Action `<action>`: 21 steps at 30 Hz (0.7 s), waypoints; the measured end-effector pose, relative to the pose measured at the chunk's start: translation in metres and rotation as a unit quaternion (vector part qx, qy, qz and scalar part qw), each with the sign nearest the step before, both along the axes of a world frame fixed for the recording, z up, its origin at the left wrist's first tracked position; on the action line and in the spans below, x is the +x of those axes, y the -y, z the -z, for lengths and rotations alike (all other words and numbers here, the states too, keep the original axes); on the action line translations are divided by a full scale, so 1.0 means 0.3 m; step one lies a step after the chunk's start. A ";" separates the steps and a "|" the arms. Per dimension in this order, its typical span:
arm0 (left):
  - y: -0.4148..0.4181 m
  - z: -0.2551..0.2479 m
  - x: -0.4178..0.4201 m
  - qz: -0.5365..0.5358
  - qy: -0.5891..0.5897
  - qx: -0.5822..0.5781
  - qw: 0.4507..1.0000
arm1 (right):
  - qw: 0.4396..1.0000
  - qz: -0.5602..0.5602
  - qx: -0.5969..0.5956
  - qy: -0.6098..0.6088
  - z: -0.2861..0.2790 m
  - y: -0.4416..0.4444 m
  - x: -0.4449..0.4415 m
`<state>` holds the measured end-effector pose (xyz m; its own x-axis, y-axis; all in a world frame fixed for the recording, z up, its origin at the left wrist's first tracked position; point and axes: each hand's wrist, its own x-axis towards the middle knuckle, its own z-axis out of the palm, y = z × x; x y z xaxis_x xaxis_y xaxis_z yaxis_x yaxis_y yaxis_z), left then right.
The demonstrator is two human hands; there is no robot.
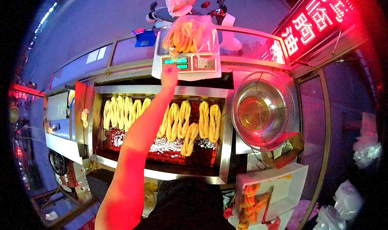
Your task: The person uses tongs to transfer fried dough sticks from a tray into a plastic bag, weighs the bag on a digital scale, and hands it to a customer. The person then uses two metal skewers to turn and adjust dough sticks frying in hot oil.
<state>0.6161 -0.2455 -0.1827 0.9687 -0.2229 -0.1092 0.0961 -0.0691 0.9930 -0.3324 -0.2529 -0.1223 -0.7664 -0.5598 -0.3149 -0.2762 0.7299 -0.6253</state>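
Observation:
My left hand (170,73) reaches across the fryer to the front of a digital scale (191,75), its fingers over the left display; its exact grip cannot be told. On the scale lies a clear plastic bag (203,37) of fried dough sticks (182,39). Pale yellow, twisted dough sticks (173,122) float in a row in the dark oil of the metal fryer (225,157), partly behind my left arm. At the lower right edge, my right hand (275,224), largely cut off, is beside a slender dark utensil (268,204) over a white tray of browned dough pieces (249,204).
A wire mesh basket (263,110) stands right of the fryer. Beyond the glass-panelled counter edge, a person (179,2) in a light top is by a scooter. A blue box (145,37) lies left of the scale. Plastic bags (348,196) hang or lie at the right.

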 end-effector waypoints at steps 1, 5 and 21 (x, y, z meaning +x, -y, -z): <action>0.026 -0.012 0.070 -0.021 -0.063 0.024 0.997 | 0.997 -0.025 0.030 -0.073 -0.008 0.022 -0.021; 0.165 0.017 0.270 -0.003 -0.155 0.085 0.984 | 0.907 -0.250 -0.215 -0.263 -0.040 0.233 0.008; 0.087 -0.048 0.301 0.107 -0.122 -0.166 0.973 | 0.602 -0.684 -0.345 -0.227 0.193 0.632 2.966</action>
<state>0.7064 -0.2716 -0.1683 0.8501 -0.4797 -0.2172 0.3504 0.2076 0.9133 0.5575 -0.4426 -0.1802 0.6405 -0.6422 0.4211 -0.5799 -0.7639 -0.2830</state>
